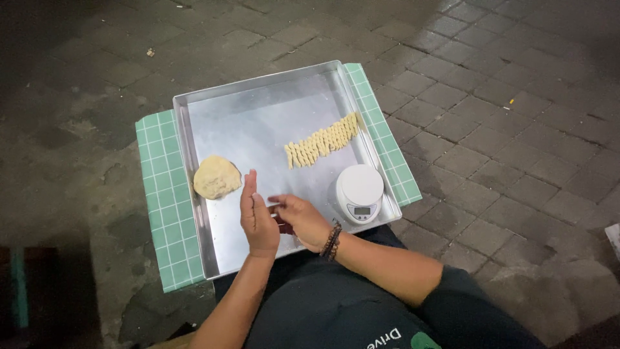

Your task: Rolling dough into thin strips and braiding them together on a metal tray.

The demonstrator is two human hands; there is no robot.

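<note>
Head view: left hand [258,223] and right hand [302,220] met palm to palm, apparently rolling a hidden piece; dough lump [217,177] lay nearer the left grip, up-left on the tray [258,116].

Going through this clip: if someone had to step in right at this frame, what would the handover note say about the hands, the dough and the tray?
Left hand: open, palm turned inward, pressed against the right hand above the metal tray.
Right hand: flat against the left; anything between the palms is hidden.
Dough lump: at the tray's left wall.
Done: a row of twisted dough pieces lies across the tray's right part.
Left: the lump is still unshaped.
Kitchen scale: tray's near right corner.
</note>
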